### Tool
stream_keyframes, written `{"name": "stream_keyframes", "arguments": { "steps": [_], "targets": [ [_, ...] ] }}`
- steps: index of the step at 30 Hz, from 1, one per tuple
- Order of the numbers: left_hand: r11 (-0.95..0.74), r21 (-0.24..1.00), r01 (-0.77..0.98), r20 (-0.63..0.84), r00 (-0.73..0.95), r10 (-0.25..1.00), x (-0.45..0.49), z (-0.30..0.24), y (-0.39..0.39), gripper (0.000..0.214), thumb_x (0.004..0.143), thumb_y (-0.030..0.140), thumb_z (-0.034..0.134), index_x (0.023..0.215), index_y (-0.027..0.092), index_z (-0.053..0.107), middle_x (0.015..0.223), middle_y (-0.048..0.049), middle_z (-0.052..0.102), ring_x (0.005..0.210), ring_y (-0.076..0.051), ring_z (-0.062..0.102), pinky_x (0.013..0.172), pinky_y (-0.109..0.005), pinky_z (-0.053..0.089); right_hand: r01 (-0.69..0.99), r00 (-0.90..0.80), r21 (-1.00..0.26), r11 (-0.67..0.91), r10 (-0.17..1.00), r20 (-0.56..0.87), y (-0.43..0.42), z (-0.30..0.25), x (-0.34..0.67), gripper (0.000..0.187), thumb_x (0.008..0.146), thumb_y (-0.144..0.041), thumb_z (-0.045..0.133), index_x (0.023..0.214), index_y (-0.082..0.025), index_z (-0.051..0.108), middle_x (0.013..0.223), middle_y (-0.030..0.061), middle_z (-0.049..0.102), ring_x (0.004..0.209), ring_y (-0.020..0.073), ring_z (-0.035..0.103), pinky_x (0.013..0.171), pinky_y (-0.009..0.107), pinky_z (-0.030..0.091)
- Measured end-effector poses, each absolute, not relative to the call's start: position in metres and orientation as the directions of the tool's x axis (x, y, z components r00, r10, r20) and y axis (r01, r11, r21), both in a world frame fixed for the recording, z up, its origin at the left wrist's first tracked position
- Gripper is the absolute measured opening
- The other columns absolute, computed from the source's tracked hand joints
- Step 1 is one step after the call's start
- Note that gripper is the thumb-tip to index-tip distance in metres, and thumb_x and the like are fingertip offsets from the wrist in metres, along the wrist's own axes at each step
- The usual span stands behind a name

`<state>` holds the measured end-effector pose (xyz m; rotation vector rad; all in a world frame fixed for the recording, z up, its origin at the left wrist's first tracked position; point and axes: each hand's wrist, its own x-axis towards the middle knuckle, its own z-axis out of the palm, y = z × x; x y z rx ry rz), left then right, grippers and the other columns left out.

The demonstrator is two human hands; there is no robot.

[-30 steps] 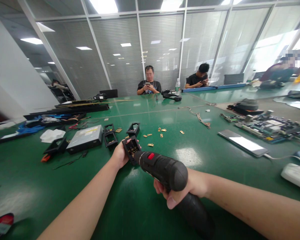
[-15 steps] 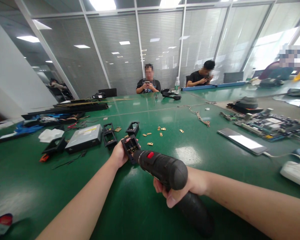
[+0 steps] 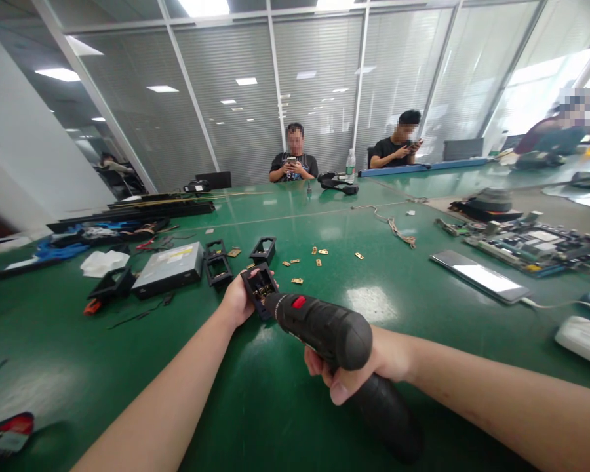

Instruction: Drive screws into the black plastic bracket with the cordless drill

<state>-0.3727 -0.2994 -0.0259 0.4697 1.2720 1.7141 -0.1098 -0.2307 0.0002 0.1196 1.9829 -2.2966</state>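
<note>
On the green desk (image 3: 275, 406), the black electric screwdriver (image 3: 324, 328) looks dense and rigid. It is best taken around its ribbed handle, where the right hand (image 3: 368, 367) is wrapped tight. Its nose meets a small black plastic housing (image 3: 258, 288) — light, probably brittle — held tilted mid-desk, its edge clasped by the left hand (image 3: 236, 298). The bit itself is hidden.

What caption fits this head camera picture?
Left hand holds a black housing while right hand points an electric screwdriver into it.
</note>
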Motion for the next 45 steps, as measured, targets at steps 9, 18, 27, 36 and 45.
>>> {"name": "stream_keyframes", "arguments": {
  "steps": [9, 18, 27, 36, 45],
  "targets": [
    [-0.054, 0.876, -0.48, -0.233, -0.518, 0.823, -0.373, -0.028, -0.299, 0.031, 0.087, 0.027, 0.05, 0.097, 0.008, 0.073, 0.077, -0.0139, 0.074, 0.07, -0.026, 0.072, 0.065, -0.036, 0.059, 0.122, -0.992, -0.984, -0.133, -0.037, -0.118, -0.23, -0.002, -0.109, 0.042, 0.049, -0.027, 0.095, 0.08, -0.015, 0.07, 0.072, -0.0017, 0.066, 0.066, 0.0134, 0.058, 0.06, 0.024, 0.044],
    [-0.055, 0.883, -0.466, -0.223, -0.52, 0.824, -0.373, -0.028, -0.298, 0.029, 0.089, 0.028, 0.049, 0.09, 0.009, 0.071, 0.078, -0.0143, 0.074, 0.07, -0.025, 0.072, 0.067, -0.036, 0.059, 0.189, -0.982, -0.966, -0.175, -0.054, -0.182, -0.231, -0.001, -0.109, 0.047, 0.047, -0.028, 0.097, 0.083, -0.014, 0.069, 0.072, -0.0006, 0.066, 0.065, 0.0136, 0.059, 0.062, 0.026, 0.047],
    [-0.046, 0.887, -0.46, -0.227, -0.519, 0.824, -0.372, -0.026, -0.3, 0.029, 0.089, 0.027, 0.05, 0.092, 0.009, 0.072, 0.078, -0.0139, 0.074, 0.069, -0.025, 0.072, 0.065, -0.036, 0.059, 0.113, -0.993, -0.99, -0.09, -0.026, -0.111, -0.232, 0.005, -0.11, 0.043, 0.049, -0.027, 0.096, 0.078, -0.013, 0.068, 0.075, -0.0003, 0.065, 0.067, 0.0136, 0.058, 0.06, 0.025, 0.045],
    [-0.05, 0.895, -0.442, -0.201, -0.502, 0.841, -0.375, -0.031, -0.299, 0.031, 0.089, 0.028, 0.047, 0.09, 0.008, 0.071, 0.076, -0.0155, 0.074, 0.069, -0.026, 0.071, 0.066, -0.036, 0.058, 0.135, -0.991, -0.977, -0.165, 0.001, -0.137, -0.231, -0.004, -0.11, 0.047, 0.045, -0.031, 0.097, 0.079, -0.013, 0.069, 0.075, -0.0003, 0.065, 0.067, 0.014, 0.059, 0.061, 0.025, 0.045],
    [-0.046, 0.891, -0.452, -0.209, -0.497, 0.842, -0.376, -0.032, -0.299, 0.033, 0.091, 0.029, 0.046, 0.091, 0.008, 0.071, 0.077, -0.0148, 0.074, 0.071, -0.026, 0.072, 0.068, -0.036, 0.059, 0.135, -0.991, -0.977, -0.164, -0.026, -0.133, -0.23, -0.006, -0.108, 0.047, 0.047, -0.037, 0.096, 0.079, -0.013, 0.07, 0.075, 0.0001, 0.065, 0.065, 0.0135, 0.057, 0.063, 0.027, 0.043]
  ]
}}
